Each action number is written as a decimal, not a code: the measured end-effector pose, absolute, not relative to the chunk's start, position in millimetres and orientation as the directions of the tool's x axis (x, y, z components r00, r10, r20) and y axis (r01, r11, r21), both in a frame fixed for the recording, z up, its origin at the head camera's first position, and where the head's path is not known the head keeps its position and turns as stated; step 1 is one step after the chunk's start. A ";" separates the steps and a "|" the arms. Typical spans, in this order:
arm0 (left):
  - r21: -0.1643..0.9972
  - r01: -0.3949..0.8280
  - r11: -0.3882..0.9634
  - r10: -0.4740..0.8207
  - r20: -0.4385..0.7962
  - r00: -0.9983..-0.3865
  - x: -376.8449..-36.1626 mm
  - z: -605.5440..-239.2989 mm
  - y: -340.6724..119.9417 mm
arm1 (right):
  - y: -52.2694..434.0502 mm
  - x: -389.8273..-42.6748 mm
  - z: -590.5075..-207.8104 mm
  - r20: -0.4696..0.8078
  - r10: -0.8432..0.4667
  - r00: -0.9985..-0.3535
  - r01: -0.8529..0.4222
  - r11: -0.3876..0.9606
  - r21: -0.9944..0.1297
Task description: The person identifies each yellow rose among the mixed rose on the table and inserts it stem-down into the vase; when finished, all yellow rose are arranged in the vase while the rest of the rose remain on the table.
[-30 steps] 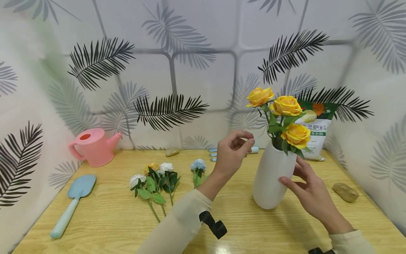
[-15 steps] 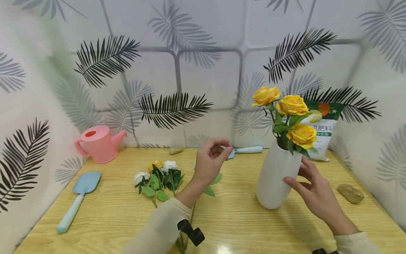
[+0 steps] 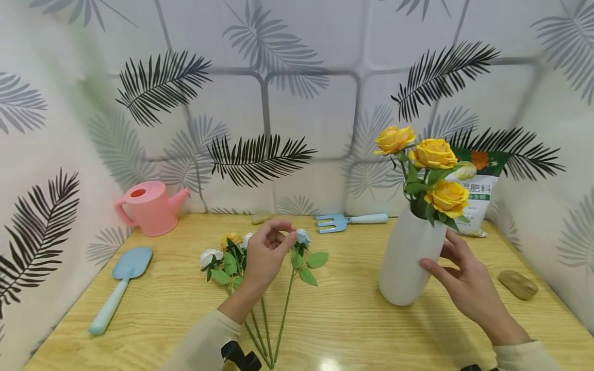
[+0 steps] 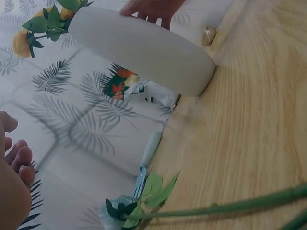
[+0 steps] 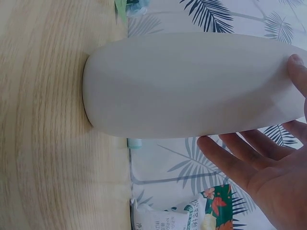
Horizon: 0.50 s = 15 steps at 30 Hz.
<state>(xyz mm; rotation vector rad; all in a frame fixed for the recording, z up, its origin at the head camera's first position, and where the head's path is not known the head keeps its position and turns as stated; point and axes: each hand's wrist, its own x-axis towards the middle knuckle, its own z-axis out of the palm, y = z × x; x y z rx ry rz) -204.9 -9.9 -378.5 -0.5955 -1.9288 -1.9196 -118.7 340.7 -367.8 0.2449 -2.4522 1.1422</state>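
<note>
My right hand holds a tall white vase by its right side, thumb toward the front and fingers behind. Three yellow roses with green leaves stand in it. In the right wrist view, the thumb and fingers span the vase near its upper part. My left hand hovers over loose stems on the table, fingers loosely curled, nothing in them. It partly covers a white rose. Just right of its fingertips lies a blue rose. Another white rose and a yellow rose lie to its left.
A pink watering can and a blue trowel are at the left. A blue hand fork and a small stone lie along the back. A fertiliser bag stands behind the vase; a brown stone is at right.
My left hand has moved left, away from the vase, to above the loose flowers, uncovering the hand fork and the blue rose. The right hand keeps its hold on the vase.
</note>
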 end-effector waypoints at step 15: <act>0.922 0.353 0.160 -0.037 0.363 -0.931 -188.4 -404.4 -78.3 | 340.0 -118.9 -368.1 0.443 0.028 -0.896 -0.319 0.653 -0.687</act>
